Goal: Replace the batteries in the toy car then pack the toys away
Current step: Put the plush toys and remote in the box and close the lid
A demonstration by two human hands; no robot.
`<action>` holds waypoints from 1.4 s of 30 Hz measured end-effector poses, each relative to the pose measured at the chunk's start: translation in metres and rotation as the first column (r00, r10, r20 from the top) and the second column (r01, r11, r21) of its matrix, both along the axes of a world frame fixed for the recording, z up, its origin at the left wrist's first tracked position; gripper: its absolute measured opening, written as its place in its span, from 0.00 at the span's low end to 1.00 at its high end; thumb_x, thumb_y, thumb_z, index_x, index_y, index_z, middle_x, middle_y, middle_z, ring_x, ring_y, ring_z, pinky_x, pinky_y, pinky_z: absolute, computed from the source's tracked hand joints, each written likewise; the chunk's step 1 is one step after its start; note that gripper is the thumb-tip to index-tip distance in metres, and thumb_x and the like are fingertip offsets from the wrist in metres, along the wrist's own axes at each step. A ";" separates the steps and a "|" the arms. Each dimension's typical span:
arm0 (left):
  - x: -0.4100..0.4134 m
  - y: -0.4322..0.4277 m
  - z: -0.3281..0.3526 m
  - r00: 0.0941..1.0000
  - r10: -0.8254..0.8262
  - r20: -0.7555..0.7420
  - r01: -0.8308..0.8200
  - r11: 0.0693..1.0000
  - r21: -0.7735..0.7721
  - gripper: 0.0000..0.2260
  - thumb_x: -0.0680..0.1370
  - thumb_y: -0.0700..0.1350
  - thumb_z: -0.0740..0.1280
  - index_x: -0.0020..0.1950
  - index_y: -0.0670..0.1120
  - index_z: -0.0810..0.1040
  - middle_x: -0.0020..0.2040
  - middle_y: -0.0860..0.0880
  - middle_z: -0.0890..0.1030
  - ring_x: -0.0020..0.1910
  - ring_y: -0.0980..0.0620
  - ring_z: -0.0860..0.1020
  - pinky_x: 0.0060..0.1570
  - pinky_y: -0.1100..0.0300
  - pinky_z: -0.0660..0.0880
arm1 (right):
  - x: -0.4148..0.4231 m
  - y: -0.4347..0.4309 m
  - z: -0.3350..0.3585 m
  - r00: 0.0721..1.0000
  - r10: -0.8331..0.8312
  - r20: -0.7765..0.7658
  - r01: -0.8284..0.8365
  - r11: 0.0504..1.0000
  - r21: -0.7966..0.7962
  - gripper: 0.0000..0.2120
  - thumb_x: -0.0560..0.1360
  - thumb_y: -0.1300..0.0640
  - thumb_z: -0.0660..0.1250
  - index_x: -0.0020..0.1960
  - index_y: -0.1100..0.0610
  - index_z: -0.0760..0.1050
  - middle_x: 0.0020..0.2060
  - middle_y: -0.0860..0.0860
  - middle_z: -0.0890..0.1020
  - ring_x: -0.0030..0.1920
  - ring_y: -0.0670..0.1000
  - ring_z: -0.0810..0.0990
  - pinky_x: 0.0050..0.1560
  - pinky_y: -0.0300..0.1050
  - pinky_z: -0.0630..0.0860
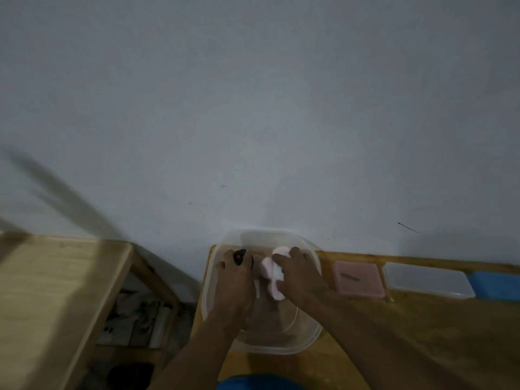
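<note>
A clear plastic tub (305,337) stands on the wooden table against the wall. Both my hands are inside it. My left hand (235,280) grips a black object with a red spot (239,256) near the tub's far left corner. My right hand (297,274) is closed over a pink and white toy (271,277) in the tub's middle. The image is dim and blurred, so the toys' details are unclear.
On the table (422,327) to the right of the tub lie a pink lid or box (358,280), a clear flat container (427,280) and a blue item (499,284). A second wooden table (50,291) stands at left, with clutter on the floor in the gap.
</note>
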State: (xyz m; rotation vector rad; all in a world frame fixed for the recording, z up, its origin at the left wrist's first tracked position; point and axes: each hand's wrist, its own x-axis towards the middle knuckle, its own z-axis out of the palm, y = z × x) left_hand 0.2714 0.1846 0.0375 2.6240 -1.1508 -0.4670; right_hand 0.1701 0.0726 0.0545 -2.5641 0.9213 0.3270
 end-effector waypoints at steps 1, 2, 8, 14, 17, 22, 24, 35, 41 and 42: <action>0.001 -0.002 -0.002 1.000 -0.007 -0.007 0.007 1.000 -0.002 0.24 0.82 0.46 0.56 0.78 0.49 0.57 0.75 0.42 0.58 0.69 0.41 0.62 0.68 0.52 0.65 | 0.002 -0.001 -0.002 1.000 0.001 -0.002 -0.001 1.000 -0.011 0.30 0.73 0.53 0.67 0.73 0.51 0.63 0.69 0.58 0.62 0.65 0.61 0.66 0.66 0.49 0.65; 0.002 -0.004 -0.004 1.000 -0.012 -0.012 0.012 1.000 -0.004 0.23 0.82 0.47 0.56 0.77 0.50 0.57 0.75 0.42 0.59 0.68 0.41 0.63 0.68 0.52 0.65 | 0.003 -0.002 -0.004 1.000 -0.001 -0.003 0.001 1.000 -0.024 0.29 0.73 0.53 0.67 0.73 0.51 0.63 0.69 0.58 0.61 0.64 0.61 0.66 0.65 0.49 0.66; 0.001 -0.005 -0.015 0.999 -0.027 -0.046 0.027 1.000 -0.001 0.23 0.82 0.48 0.57 0.77 0.50 0.58 0.75 0.43 0.57 0.69 0.42 0.61 0.68 0.53 0.65 | 0.010 -0.004 -0.018 0.999 0.006 -0.052 -0.010 0.997 -0.078 0.28 0.75 0.52 0.67 0.73 0.51 0.62 0.70 0.57 0.61 0.63 0.60 0.67 0.65 0.50 0.67; -0.001 -0.007 -0.016 0.999 -0.026 -0.038 0.027 0.999 0.018 0.25 0.82 0.48 0.59 0.77 0.50 0.56 0.76 0.43 0.56 0.70 0.42 0.61 0.69 0.53 0.65 | 0.010 -0.002 -0.020 0.998 0.016 -0.053 -0.021 0.996 -0.083 0.34 0.73 0.54 0.70 0.75 0.53 0.58 0.70 0.58 0.61 0.65 0.60 0.67 0.65 0.51 0.69; -0.001 -0.007 -0.013 0.999 -0.036 -0.021 0.037 0.999 0.039 0.25 0.82 0.47 0.57 0.78 0.49 0.53 0.75 0.42 0.56 0.70 0.43 0.62 0.69 0.53 0.65 | 0.010 0.000 -0.017 0.999 0.019 -0.051 -0.024 0.995 -0.098 0.34 0.72 0.55 0.70 0.74 0.54 0.58 0.69 0.59 0.63 0.64 0.60 0.67 0.63 0.50 0.70; -0.001 -0.002 0.002 0.993 -0.098 0.070 0.098 0.995 -0.003 0.25 0.82 0.46 0.56 0.78 0.46 0.53 0.75 0.42 0.60 0.72 0.44 0.61 0.71 0.55 0.62 | 0.008 0.007 -0.003 1.000 0.018 -0.010 -0.019 0.994 -0.105 0.31 0.73 0.51 0.70 0.71 0.56 0.60 0.65 0.59 0.67 0.63 0.60 0.69 0.61 0.50 0.69; 0.001 0.000 0.012 0.978 -0.149 0.145 0.151 0.989 -0.001 0.26 0.82 0.47 0.56 0.78 0.45 0.53 0.75 0.43 0.62 0.73 0.45 0.61 0.72 0.55 0.61 | 0.005 0.010 0.009 0.999 0.023 0.041 -0.018 0.993 -0.117 0.28 0.74 0.53 0.69 0.70 0.56 0.63 0.64 0.58 0.68 0.62 0.60 0.69 0.59 0.49 0.68; -0.028 0.047 0.088 0.876 -0.232 0.422 0.304 0.946 -0.110 0.19 0.79 0.50 0.60 0.69 0.46 0.69 0.64 0.45 0.75 0.59 0.44 0.75 0.57 0.52 0.73 | -0.072 0.038 0.078 0.956 0.035 0.290 0.048 0.960 -0.275 0.19 0.77 0.46 0.59 0.64 0.54 0.70 0.59 0.54 0.74 0.57 0.55 0.73 0.55 0.47 0.72; -0.085 0.066 0.107 0.831 -0.263 0.489 0.324 0.945 -0.041 0.17 0.73 0.52 0.68 0.59 0.46 0.77 0.50 0.46 0.82 0.43 0.45 0.81 0.40 0.52 0.78 | -0.133 0.052 0.097 0.952 0.008 0.305 0.090 0.947 -0.307 0.20 0.77 0.45 0.60 0.65 0.53 0.69 0.60 0.54 0.73 0.59 0.55 0.73 0.54 0.47 0.72; -0.098 0.068 0.108 0.826 -0.259 0.501 0.322 0.946 -0.041 0.17 0.71 0.52 0.68 0.57 0.46 0.78 0.47 0.46 0.82 0.41 0.45 0.81 0.38 0.52 0.78 | -0.146 0.054 0.099 0.952 0.014 0.307 0.083 0.950 -0.302 0.20 0.77 0.45 0.60 0.65 0.54 0.69 0.60 0.54 0.73 0.59 0.55 0.72 0.55 0.48 0.72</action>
